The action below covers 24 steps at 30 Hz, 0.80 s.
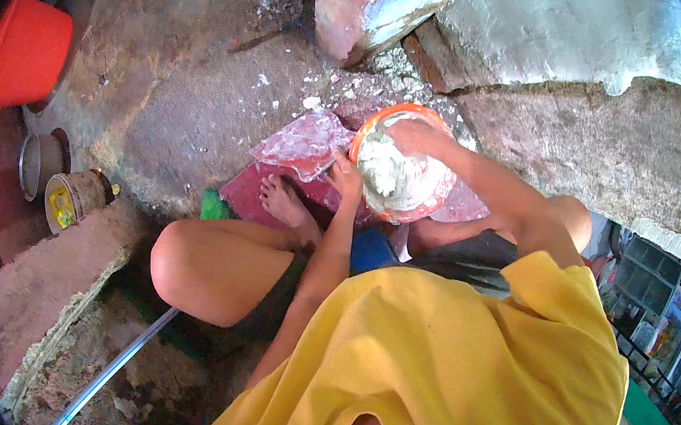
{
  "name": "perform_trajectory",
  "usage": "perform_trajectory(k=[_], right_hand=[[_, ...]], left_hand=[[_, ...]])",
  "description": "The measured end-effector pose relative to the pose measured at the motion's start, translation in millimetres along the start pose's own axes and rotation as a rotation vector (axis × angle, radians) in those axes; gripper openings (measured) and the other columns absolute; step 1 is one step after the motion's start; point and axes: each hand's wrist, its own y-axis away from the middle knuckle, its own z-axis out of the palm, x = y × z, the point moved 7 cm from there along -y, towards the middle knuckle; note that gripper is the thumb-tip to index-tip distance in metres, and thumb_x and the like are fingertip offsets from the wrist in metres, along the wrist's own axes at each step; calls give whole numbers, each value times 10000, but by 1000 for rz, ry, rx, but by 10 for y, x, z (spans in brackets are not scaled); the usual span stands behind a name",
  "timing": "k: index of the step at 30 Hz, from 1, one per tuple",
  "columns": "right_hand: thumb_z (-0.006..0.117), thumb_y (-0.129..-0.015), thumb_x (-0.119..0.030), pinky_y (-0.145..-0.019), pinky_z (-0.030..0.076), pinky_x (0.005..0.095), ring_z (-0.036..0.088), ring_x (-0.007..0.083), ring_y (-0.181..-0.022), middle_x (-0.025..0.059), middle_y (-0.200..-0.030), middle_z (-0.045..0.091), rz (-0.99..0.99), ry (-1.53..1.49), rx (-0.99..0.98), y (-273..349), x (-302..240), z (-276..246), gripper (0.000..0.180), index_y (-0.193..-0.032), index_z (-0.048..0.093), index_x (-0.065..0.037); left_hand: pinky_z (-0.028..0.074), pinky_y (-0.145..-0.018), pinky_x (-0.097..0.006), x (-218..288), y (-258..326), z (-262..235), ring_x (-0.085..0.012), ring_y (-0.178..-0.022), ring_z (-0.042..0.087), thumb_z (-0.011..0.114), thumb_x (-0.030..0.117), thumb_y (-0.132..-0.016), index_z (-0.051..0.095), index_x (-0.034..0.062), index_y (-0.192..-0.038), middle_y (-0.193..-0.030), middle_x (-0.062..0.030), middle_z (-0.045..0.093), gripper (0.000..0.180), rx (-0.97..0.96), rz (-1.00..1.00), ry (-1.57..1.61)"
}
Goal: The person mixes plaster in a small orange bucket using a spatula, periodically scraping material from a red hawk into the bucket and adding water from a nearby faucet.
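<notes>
A round orange plastic bowl [364,135] smeared with pale grey-white paste [392,176] is seen low in front of the squatting person, just beyond the knees and close to the foot of a rough plastered wall [588,132]. The bowl's near left rim is gripped by the left hand [346,177], whose fingers are closed over the edge. The right hand [418,137] is laid inside the bowl at its far side, pressed into the paste; how far its fingers are curled cannot be told, since they are coated and partly sunk in the material.

Beside the bowl, to its left, a flat reddish board [302,144] dusted with white powder is tilted over a dark red slab [245,196]. A bare foot [284,203] is rested on that slab, just below the board. White crumbs are scattered over the brown earthen floor [186,83] beyond.

Well apart, at the far left, a large red plastic tub [24,55] is stood on edge. Nearer, a small metal pot [39,163] and a round tin with a yellow label [70,198] are set side by side by a stone ledge [43,278].
</notes>
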Motion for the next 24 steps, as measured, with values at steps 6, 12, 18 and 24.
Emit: perform_trajectory(k=[6, 12, 18, 24], right_hand=[[466, -672, -45, -544, 450, 408, 572, 316, -641, 175, -659, 556, -74, -9, 112, 372, -375, 186, 344, -1013, 486, 1], [445, -701, -35, -484, 445, 392, 572, 301, -592, 161, -605, 542, -41, 36, 104, 982, -463, 89, 360, -1060, 463, -2], [447, -746, -87, -515, 459, 342, 590, 236, -614, 94, -638, 572, -39, 306, 48, 999, -299, -500, 277, -1015, 510, -70], [490, -668, -37, -523, 453, 350, 578, 235, -679, 121, -615, 555, -16, 341, 220, 619, -135, -526, 345, -1012, 510, -52]], left_hand=[[286, -883, -444, 45, 5, -65, -417, -1000, 416, 203, 459, -846, 462, -27, -1086, -1080, -262, 463, 601, -5, 12, -3], [291, -895, -398, 207, 114, -134, -358, -1014, 440, 211, 505, -832, 494, -55, -1046, -1070, -237, 489, 662, -23, -20, 58], [305, -882, -390, 14, 50, -45, -358, -1003, 446, 221, 490, -836, 449, -57, -1087, -1058, -251, 487, 643, 23, -50, -47], [229, -905, -437, 35, 36, -5, -414, -996, 402, 160, 386, -869, 506, -77, -953, -991, -283, 498, 584, -76, -43, 111]])
